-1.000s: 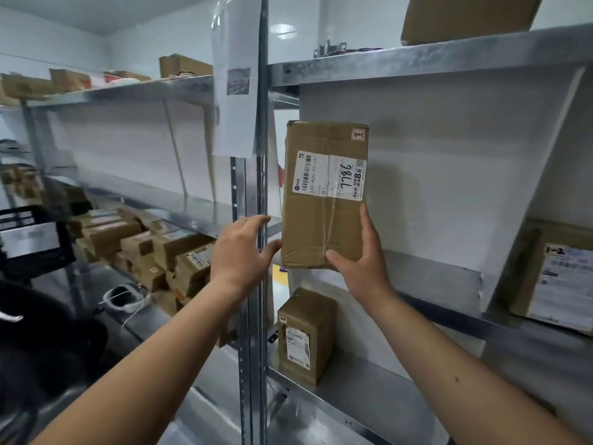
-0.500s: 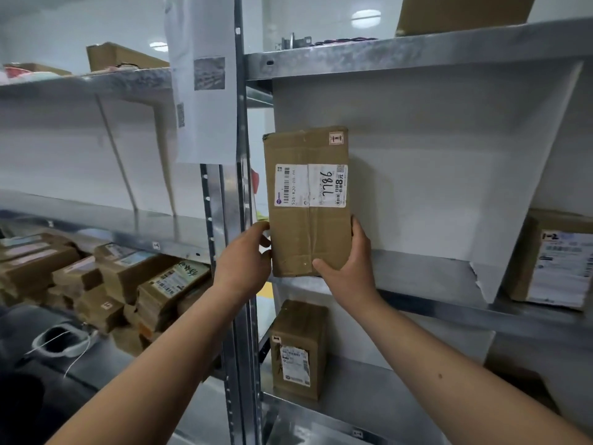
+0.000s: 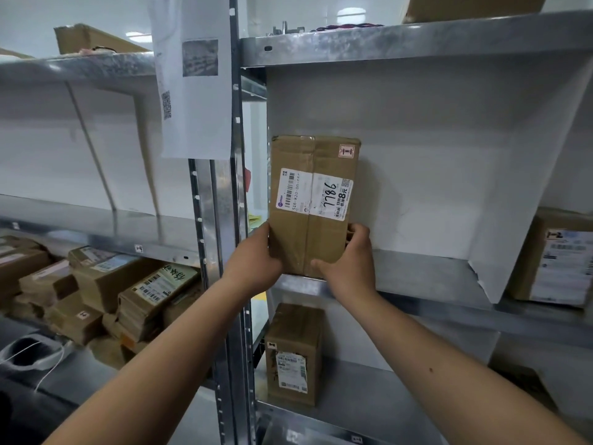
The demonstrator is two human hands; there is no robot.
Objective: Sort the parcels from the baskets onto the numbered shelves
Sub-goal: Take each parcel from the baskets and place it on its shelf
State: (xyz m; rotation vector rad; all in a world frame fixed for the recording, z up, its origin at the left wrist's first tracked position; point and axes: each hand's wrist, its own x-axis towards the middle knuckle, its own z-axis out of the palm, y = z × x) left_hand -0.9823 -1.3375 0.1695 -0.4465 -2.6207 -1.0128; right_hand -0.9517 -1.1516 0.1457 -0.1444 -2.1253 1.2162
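Observation:
A tall brown cardboard parcel (image 3: 313,203) with a white label marked 7786 stands upright at the left end of the middle metal shelf (image 3: 426,274), beside the steel upright (image 3: 236,239). My left hand (image 3: 256,256) grips its lower left edge. My right hand (image 3: 348,256) grips its lower right corner, thumb across the front, fingers curled round the side. The parcel's bottom edge touches the shelf's front lip.
A smaller labelled box (image 3: 293,354) stands on the shelf below. Another parcel (image 3: 556,258) sits at the right behind a white divider (image 3: 500,220). Several boxes (image 3: 134,290) are stacked in the left bay. A paper sheet (image 3: 192,75) hangs on the upright.
The parcel has come down and back onto the shelf, against the left end. My left hand moved from the upright onto the parcel's left edge; my right hand now wraps its lower right corner.

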